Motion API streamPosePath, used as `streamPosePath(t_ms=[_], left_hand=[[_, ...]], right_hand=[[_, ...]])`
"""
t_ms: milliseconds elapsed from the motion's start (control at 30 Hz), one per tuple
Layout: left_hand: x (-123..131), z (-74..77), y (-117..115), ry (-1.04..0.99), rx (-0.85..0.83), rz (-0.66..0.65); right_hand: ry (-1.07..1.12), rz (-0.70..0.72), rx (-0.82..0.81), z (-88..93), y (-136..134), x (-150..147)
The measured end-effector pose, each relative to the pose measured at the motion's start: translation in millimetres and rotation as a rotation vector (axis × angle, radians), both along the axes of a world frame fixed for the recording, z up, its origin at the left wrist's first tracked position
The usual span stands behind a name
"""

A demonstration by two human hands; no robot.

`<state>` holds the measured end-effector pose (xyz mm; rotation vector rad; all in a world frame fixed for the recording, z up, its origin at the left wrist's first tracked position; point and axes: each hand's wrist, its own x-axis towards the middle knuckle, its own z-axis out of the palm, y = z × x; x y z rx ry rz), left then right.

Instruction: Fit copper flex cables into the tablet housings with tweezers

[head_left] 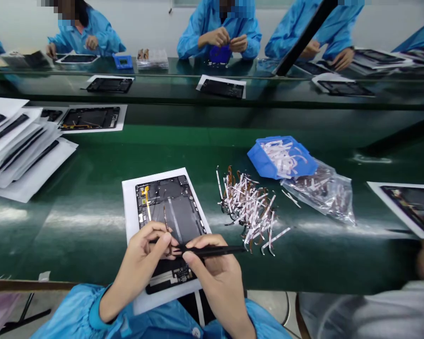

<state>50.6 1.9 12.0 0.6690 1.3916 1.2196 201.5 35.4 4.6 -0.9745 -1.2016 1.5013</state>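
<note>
The right hand (215, 282) is gripping black tweezers (219, 251) between closed fingers over a tablet frame (173, 207), the left hand (141, 268) is curling its fingers near the tweezers' tips, and ribbon cables (247, 209) are lying just beside the frame.

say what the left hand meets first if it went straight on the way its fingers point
Probably the black tweezers in the right hand, just off its fingertips. Depth is unclear: the left hand may already touch them, above the open tablet chassis.
</note>
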Motion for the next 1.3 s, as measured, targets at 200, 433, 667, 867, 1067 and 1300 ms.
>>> streamPosePath(t_ms=[200,433,667,867,1067,1300], left_hand=[[2.8,-1.0,0.2,-0.059,-0.033,-0.049],[3.4,-1.9,-5.5,0.098,0.056,-0.021],[2.1,-16.5,-33.9,0.805,0.386,-0.044],[-0.5,-22.0,-42.6,1.054,0.634,-0.101],[-11.0,-26.4,-45.8,1.12,0.721,-0.191],[-22.3,-39.5,-53.3,1.067,0.686,-0.268]], right_hand=[[-0.068,0.06,-0.051,-0.4,-0.6,0.6],[-0.021,0.06,-0.139,7.4,2.3,3.8],[0.065,0.0,-0.212,9.9,1.8,1.7],[0.064,0.017,-0.223,4.3,-1.0,1.6],[0.055,0.005,-0.221,-6.3,-3.9,0.6],[0.047,0.001,-0.246,-11.3,-9.9,-2.9]])
